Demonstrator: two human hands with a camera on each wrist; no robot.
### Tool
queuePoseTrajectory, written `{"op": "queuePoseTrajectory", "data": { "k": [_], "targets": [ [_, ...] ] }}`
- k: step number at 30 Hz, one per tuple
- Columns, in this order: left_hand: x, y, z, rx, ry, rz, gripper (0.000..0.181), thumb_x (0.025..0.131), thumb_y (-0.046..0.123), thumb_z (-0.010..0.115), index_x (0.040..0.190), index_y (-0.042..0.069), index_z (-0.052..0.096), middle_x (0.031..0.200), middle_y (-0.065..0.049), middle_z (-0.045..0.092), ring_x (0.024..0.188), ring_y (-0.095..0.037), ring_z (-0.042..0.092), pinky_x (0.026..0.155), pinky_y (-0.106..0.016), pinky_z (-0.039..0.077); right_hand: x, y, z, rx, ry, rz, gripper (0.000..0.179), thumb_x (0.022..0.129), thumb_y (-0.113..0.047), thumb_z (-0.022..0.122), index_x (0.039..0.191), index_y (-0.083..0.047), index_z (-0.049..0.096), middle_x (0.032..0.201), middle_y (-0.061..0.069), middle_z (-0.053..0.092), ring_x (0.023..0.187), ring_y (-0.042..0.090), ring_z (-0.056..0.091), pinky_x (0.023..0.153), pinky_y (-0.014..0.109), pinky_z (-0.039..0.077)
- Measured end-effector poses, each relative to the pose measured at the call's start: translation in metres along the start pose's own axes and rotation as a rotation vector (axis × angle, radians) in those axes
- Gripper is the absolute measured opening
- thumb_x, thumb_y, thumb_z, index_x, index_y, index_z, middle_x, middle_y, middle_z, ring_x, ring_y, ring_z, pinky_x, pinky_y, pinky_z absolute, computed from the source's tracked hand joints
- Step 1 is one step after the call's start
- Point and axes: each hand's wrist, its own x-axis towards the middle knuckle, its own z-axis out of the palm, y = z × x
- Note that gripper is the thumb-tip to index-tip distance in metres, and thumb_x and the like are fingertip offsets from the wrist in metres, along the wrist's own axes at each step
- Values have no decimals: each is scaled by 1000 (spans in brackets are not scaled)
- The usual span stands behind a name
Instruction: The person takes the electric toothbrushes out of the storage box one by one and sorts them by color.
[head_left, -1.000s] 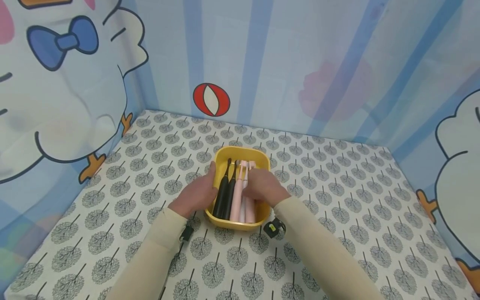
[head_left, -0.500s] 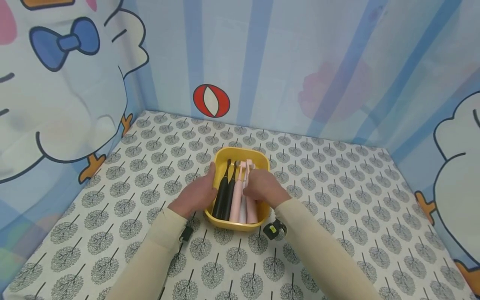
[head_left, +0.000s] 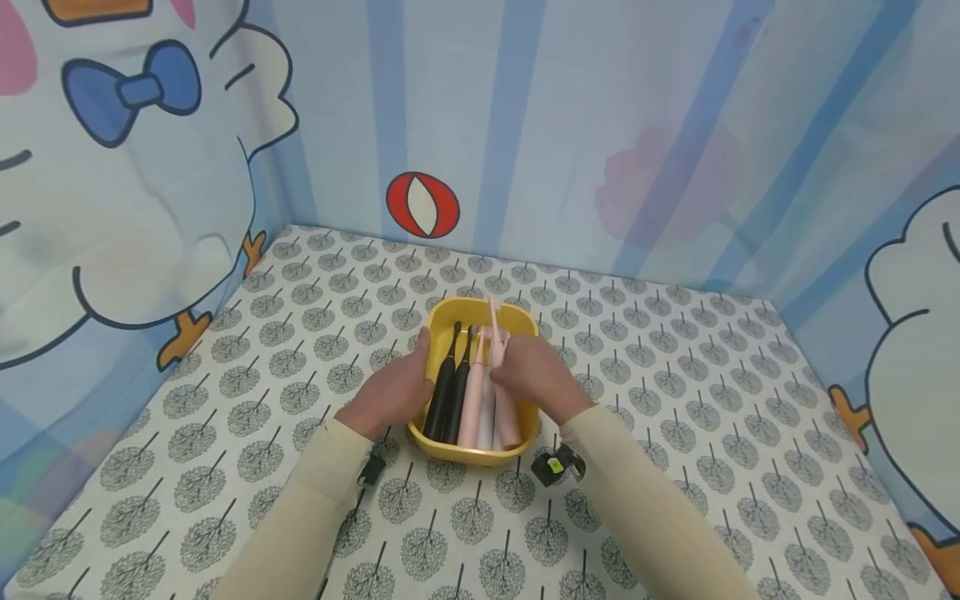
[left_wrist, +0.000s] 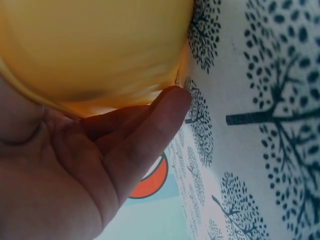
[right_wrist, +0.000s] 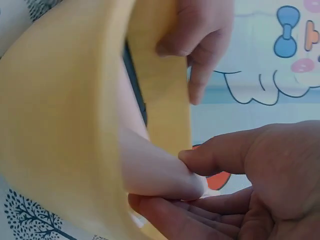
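Note:
A yellow plastic box (head_left: 444, 451) holds several electric toothbrushes. My left hand (head_left: 393, 390) grips its left side, thumb at the rim; in the left wrist view the fingers (left_wrist: 150, 135) lie along the outer wall. Thumb and fingers of my right hand (head_left: 542, 375) pinch a pale pink toothbrush (right_wrist: 155, 167) by its handle. It is tilted up, its brush head (head_left: 494, 310) overlapping the far rim in the head view. Two black toothbrushes (head_left: 439, 400) lie at the left of the box, with a pink toothbrush (head_left: 472, 408) beside them. Other pale handles (head_left: 507, 425) lie partly hidden under my right hand.
The box stands on a table with a white tree-print cloth (head_left: 645, 467). Curtains with cartoon birds and a red ball (head_left: 422, 205) enclose the back and sides. Each wrist wears a small black camera (head_left: 553, 465).
My right hand has raised the pink toothbrush, so its head has risen from among the others to the far rim. My left hand has stayed on the box.

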Motion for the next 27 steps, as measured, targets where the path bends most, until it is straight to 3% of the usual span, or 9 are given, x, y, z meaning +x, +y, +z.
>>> {"op": "queuePoseTrajectory", "data": {
  "k": [6,12,20,27],
  "targets": [
    [0,-1,0,-2,-2,0,79,97,13,43,155,9,-11,115,-16,61,67,-17,57,65,-33,48,-9,3,-8,67,53,-45,17,90,-20,65,92,-3,65,73,7,60,59,17,54,49,27,46],
    [1,-3,1,3,-2,-7,79,97,13,43,155,10,-11,113,-15,62,66,-17,57,66,-33,48,-17,4,-14,175,113,-92,32,91,-19,63,118,0,63,94,9,66,70,18,61,56,28,51],
    [1,-2,2,14,8,14,80,96,12,44,154,7,-10,113,-16,62,66,-16,57,67,-33,48,-22,12,-14,296,198,-144,38,92,-22,63,126,-7,61,107,4,66,92,18,62,75,34,53],
    [2,-3,3,31,17,10,78,96,12,43,155,6,-8,104,-14,63,64,-16,56,66,-33,48,-25,19,-12,348,284,-209,37,93,-22,64,128,-8,59,110,3,66,96,18,62,80,36,53]
  ]
}}
